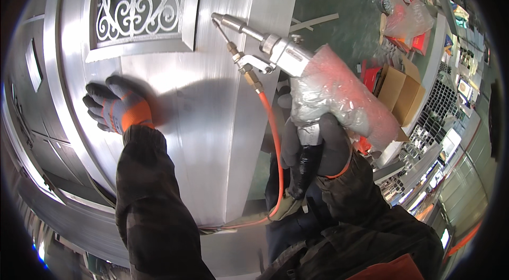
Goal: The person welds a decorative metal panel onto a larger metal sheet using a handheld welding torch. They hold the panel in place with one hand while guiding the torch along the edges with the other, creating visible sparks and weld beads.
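My left hand [124,106], in a grey and orange work glove, rests with its fingers spread on a large brushed-metal panel [199,94]. Up from it, a scroll-patterned metal grille [137,7] sits inside a raised frame on the panel. My right hand [324,147], gloved too, is closed around the black-taped handle of a handheld laser welding gun [286,53]. Clear plastic wraps the gun's body. Its nozzle points up and left, over the panel beside the frame's lower right corner. An orange wire-feed tube [274,137] joins the nozzle tip from below and loops down past the handle.
Beyond the panel's right edge lie an open cardboard box [398,92], red boxes [420,41] and clear plastic bags [408,18]. Farther right, shelving holds many small metal parts [442,102]. Another panel-like piece [40,89] stands at the far left.
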`<action>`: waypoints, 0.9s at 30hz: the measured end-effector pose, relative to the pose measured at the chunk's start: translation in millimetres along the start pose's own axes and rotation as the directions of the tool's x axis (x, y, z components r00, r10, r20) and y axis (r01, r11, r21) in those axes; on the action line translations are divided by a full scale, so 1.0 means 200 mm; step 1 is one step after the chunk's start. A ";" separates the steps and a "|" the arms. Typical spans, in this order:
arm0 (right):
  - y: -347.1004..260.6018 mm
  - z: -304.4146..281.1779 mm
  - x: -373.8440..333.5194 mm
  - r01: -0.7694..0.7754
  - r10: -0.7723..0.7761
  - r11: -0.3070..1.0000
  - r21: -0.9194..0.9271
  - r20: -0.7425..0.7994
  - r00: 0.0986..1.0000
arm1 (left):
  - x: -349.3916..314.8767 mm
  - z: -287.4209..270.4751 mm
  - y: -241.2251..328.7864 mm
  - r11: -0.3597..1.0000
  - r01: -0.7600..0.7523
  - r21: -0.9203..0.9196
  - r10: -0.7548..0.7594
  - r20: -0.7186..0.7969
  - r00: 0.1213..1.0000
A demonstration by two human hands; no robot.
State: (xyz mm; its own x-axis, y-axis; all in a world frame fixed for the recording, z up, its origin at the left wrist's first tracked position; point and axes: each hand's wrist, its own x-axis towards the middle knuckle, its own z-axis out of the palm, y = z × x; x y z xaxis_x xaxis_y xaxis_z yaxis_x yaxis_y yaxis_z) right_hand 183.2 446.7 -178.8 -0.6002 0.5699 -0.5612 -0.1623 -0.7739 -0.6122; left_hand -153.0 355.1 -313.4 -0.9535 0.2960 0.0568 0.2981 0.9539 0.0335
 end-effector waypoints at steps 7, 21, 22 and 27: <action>0.01 0.03 0.09 -0.036 0.037 0.993 -0.109 0.004 0.999 | 0.01 -0.04 -0.03 0.999 -0.001 0.032 0.001 0.003 1.000; 0.02 -0.01 0.13 -0.022 0.026 0.994 -0.109 0.034 0.999 | 0.01 -0.02 -0.04 1.000 -0.016 0.015 0.017 -0.004 1.000; 0.03 -0.02 0.13 -0.027 0.031 0.995 -0.098 0.038 0.999 | 0.01 -0.03 -0.04 1.000 -0.012 0.021 0.012 0.001 1.000; 0.05 -0.02 0.14 -0.030 0.032 0.997 -0.075 0.026 0.999 | 0.01 -0.04 -0.05 0.999 0.008 0.031 -0.008 -0.006 1.000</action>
State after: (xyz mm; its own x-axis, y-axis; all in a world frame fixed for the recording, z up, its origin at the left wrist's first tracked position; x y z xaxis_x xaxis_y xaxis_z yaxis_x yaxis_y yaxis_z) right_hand 168.1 456.5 -202.9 -0.6250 0.5377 -0.5659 -0.0853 -0.7676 -0.6352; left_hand -157.0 346.5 -305.2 -0.9555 0.2882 0.0625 0.2889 0.9573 0.0026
